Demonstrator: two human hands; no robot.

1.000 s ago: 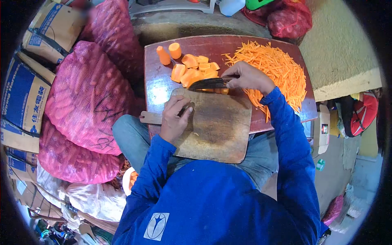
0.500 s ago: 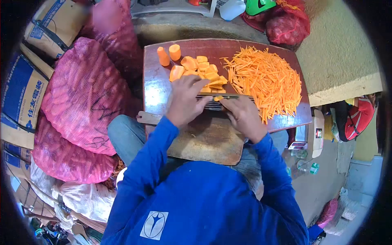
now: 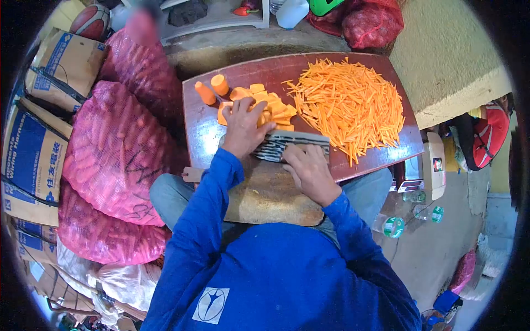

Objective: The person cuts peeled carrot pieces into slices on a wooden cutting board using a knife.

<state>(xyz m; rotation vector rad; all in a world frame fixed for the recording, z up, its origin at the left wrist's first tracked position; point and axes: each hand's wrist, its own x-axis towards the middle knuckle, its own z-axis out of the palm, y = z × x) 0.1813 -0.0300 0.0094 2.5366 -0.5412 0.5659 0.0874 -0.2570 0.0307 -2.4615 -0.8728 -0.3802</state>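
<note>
My left hand reaches over the cut carrot pieces, its fingers spread and touching the nearest ones. My right hand is curled over a broad, flat metal blade with dark and light streaks; its handle, if any, is hidden. The blade lies tilted above a worn wooden cutting board, which rests across my lap and the table edge. Just beyond the blade, a large heap of carrot sticks covers the right of the reddish-brown table. Two thick carrot chunks stand at the table's back left.
Pink mesh sacks of carrots are piled at my left, beside cardboard boxes. A red net bag sits behind the table. Plastic bottles lie on the floor at right, near a red backpack.
My left hand has moved off the blade toward the carrot pieces. My right hand has shifted slightly left and down with the blade, which now shows its flat face. The view has shifted.
</note>
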